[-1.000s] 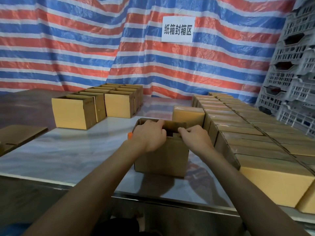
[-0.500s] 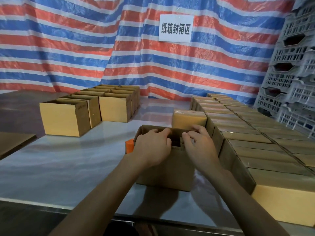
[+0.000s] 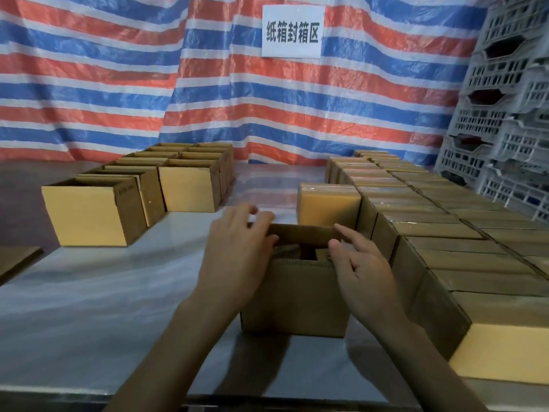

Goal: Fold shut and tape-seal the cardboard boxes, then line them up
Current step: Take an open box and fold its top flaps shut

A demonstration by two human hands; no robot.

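Cardboard sealed boxes (image 3: 445, 233) fill rows right of the open box (image 3: 297, 298), unsealed boxes (image 3: 89, 215) cluster behind its left, and it sits between the left hand (image 3: 237, 257) and right hand (image 3: 362, 272), whose relaxed fingers rest on its top edges.

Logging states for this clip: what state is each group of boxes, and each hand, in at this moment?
box under the hands: top open, far flap upright.
left hand: on the box's far-left corner, fingers blurred, grip unclear.
right hand: fingers straight, touching the far flap's right end.
left boxes: tops open.
right boxes: closed, lined up in rows.
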